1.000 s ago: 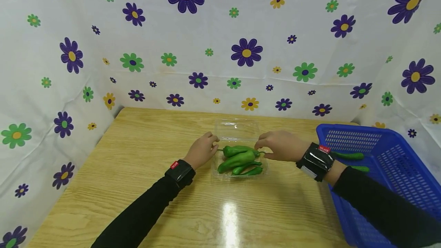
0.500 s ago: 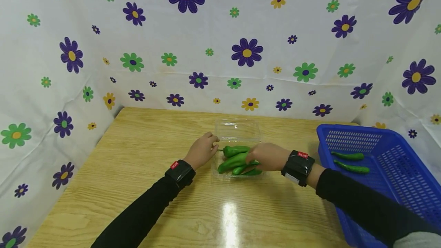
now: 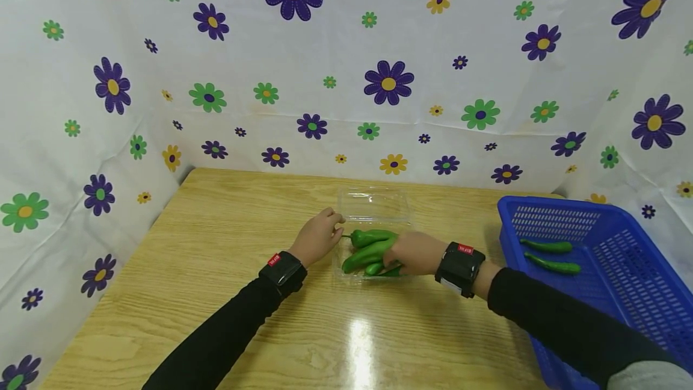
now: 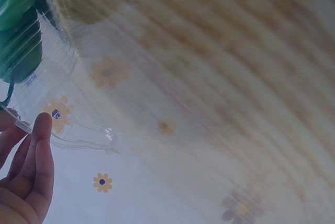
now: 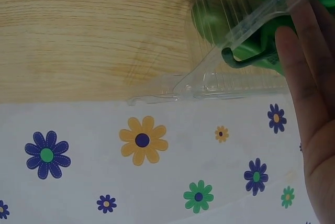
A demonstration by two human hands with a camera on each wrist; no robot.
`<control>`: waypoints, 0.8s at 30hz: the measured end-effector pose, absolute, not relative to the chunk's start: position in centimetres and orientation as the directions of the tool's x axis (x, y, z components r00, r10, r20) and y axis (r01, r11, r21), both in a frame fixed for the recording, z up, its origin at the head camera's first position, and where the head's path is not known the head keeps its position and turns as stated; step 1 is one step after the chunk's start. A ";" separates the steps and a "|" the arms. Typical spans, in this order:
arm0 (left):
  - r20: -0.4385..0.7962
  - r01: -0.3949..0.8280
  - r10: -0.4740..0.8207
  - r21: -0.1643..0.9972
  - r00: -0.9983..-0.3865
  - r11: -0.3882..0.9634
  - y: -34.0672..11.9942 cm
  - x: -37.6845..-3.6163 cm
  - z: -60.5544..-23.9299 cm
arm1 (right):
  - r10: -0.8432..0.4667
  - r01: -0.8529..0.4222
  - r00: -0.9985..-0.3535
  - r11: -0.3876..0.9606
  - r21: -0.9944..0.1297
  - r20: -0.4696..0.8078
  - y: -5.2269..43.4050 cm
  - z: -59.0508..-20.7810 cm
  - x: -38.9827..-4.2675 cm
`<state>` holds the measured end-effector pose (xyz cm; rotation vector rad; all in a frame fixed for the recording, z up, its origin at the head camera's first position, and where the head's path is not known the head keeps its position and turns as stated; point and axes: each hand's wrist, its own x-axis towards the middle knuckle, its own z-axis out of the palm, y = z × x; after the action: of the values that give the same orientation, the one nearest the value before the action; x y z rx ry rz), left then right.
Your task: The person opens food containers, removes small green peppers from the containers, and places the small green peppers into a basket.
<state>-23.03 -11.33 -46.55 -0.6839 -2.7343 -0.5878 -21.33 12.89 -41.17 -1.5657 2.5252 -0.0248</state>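
A clear plastic clamshell box (image 3: 375, 204) lies with its lid folded back on the wooden table. Several green peppers (image 3: 364, 256) fill its base. At the box's left side my left hand (image 3: 316, 238) pinches the rim; the left wrist view shows the thumb and fingertips (image 4: 43, 124) meeting at the plastic edge. My right hand (image 3: 417, 253) reaches into the right part of the box over the peppers, covering their right ends. In the right wrist view its fingers (image 5: 293, 62) look fairly straight beside a curved pepper stem (image 5: 243, 60). The fingertips are partly hidden.
A blue perforated basket (image 3: 533, 318) stands at the right, with two long green peppers (image 3: 552, 265) inside; my right forearm crosses its near side. A white flowered cloth (image 3: 325, 98) hangs behind the wooden table (image 3: 233, 221) and along both sides.
My right hand has moved left and slightly down, from the box's upper right corner to over the peppers. My left hand stays at the rim.
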 end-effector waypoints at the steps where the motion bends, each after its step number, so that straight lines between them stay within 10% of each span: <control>1: 0.340 0.496 0.390 0.322 -0.856 0.807 -11.3 -23.1 -46.6 | -0.893 -0.890 -0.430 0.444 -0.100 -0.135 12.9 -41.3 -21.4; 24: 0.347 0.507 0.398 0.326 -0.849 0.798 -11.5 -23.0 -46.8 | -0.905 -0.921 -0.387 0.390 0.017 -0.179 12.8 -43.5 -22.3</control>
<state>-22.95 -11.49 -46.78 -0.6989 -2.7256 -0.6018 -22.26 12.79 -43.54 -1.6526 2.4993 0.1698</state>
